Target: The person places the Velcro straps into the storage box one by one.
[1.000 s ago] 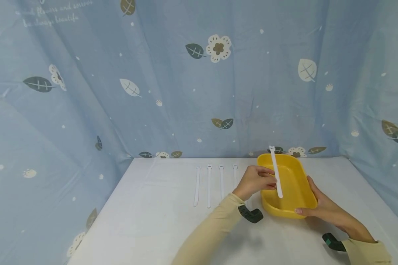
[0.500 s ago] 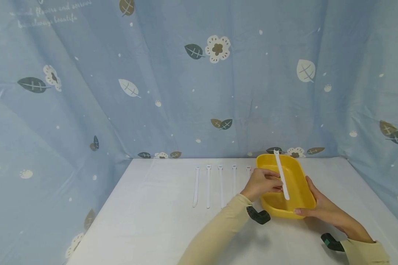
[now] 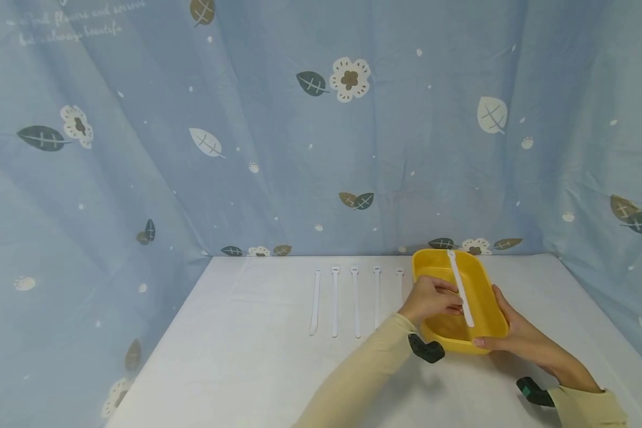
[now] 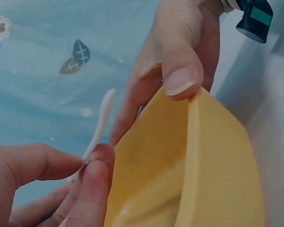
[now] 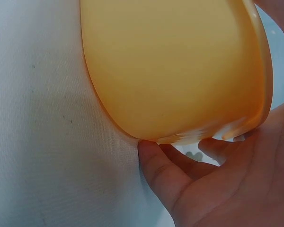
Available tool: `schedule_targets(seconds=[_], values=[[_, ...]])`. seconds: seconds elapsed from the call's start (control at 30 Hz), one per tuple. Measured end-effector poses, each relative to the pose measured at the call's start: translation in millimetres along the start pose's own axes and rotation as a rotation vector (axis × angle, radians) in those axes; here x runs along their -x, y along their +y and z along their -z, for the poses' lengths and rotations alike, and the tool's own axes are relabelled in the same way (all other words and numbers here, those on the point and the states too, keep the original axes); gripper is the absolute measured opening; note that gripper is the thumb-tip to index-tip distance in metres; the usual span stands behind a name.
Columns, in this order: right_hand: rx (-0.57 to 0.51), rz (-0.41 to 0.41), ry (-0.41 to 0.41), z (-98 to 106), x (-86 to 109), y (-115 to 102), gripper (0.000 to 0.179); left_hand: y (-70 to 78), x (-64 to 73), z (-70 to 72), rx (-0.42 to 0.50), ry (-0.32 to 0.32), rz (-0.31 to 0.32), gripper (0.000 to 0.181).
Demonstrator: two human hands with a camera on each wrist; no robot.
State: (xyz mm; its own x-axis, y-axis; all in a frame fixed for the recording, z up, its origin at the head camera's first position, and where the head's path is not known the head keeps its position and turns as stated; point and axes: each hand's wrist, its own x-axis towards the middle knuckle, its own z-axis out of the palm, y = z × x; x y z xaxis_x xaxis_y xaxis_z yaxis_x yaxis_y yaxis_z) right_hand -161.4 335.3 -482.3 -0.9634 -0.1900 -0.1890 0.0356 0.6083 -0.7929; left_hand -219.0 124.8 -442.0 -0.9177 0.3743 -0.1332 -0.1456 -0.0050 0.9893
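Note:
My left hand (image 3: 430, 299) pinches a white cable tie (image 3: 462, 291) between thumb and fingers, over the inside of a yellow plastic bin (image 3: 455, 345). The tie slants, its slotted head towards the far rim; whether it touches the bin I cannot tell. In the left wrist view, the tie (image 4: 102, 113) sticks up from the fingertips. My right hand (image 3: 526, 339) grips the bin's near right corner, thumb over the rim. From the right wrist view, several fingers of this hand (image 5: 232, 184) lie against the bin's outer wall (image 5: 175, 80).
Several more white cable ties (image 3: 334, 303) lie in a row on the white table (image 3: 235, 368), left of the bin; my left arm partly covers the rightmost. A blue patterned curtain (image 3: 278, 148) hangs behind the table and along its sides.
My left hand has moved right with the cable tie, farther over the bin, and the tie sits lower. More of the rightmost tie on the table shows. My right hand keeps its grip.

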Motion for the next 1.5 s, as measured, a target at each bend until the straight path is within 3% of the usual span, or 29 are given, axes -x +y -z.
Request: schedule_targets(seconds=[0.7,0.97,1.5], values=[[-0.028,0.052,0.02,-1.4,-0.1,3.3,0.127,-5.6,-2.6,-18.8,-0.1,0.027,0.025,0.009],[-0.019,0.007,0.001,0.7,0.3,0.4,0.129,-10.1,-6.7,-23.9,-0.174,0.021,0.052,0.006],[-0.034,0.022,-0.004,1.9,3.0,0.3,0.13,-13.7,-3.0,-28.8,-0.328,0.031,0.075,0.007]])
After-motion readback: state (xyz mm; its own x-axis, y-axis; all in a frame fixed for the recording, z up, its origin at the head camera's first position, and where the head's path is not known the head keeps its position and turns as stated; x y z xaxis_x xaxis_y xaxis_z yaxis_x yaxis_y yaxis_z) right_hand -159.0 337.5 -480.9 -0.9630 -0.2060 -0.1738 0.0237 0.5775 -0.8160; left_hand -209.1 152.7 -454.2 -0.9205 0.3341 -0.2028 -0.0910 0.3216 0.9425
